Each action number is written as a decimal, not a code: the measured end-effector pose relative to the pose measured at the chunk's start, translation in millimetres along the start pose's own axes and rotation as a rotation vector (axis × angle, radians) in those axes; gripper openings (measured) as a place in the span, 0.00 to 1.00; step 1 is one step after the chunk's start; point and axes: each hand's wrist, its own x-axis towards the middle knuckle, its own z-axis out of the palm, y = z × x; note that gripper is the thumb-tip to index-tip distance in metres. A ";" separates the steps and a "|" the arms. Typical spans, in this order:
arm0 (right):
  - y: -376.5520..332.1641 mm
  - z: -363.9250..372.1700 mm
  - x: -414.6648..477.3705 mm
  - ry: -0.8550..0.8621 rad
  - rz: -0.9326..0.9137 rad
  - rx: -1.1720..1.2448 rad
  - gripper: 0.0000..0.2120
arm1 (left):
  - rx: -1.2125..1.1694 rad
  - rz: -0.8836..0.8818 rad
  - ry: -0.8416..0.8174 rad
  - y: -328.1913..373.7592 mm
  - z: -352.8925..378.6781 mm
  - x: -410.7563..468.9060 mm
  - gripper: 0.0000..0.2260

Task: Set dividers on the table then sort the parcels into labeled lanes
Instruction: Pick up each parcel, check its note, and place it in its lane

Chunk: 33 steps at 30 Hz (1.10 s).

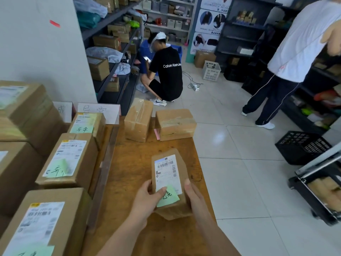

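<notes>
Far left at 9 o'clock: stacked big cartons (22, 108). Next lane over, three labelled boxes in a row running 6 to 12: near (42, 224), middle (68, 161), far (86, 124), each with a green note on top. White sign card (103, 111) stands behind the far one. Clear divider (103, 172) lies along that row's right edge, same 6–12 line. Bare wooden surface (132, 159) right of it. Left hand (145, 198) grips the parcel (169, 182) on its 9 o'clock side, thumb on the green sticky note (168, 197). Parcel sits in the right lane, near end; long axis roughly 6–12, barcode end pointing to 12, sticky note at 6. Resting or lifted: can't tell. Right hand (193, 194) clasps its 3 o'clock side, thumb up along the edge. Two taped boxes (138, 121) (175, 124) at the lane's 12 o'clock end.
</notes>
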 end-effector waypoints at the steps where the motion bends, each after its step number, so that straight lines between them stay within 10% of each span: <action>1: 1.5 -0.1 -6.8 -0.081 -0.001 -0.022 0.38 | 0.025 0.017 0.010 -2.0 -1.1 -4.0 0.18; 7: 10.6 2.8 -29.6 -0.188 -0.016 0.004 0.35 | 0.091 0.139 0.007 -15.1 -10.4 -20.0 0.37; 33: -17.8 97.3 -191.9 -0.362 -0.320 0.205 0.26 | -0.221 0.466 0.401 -18.5 -111.7 -239.2 0.13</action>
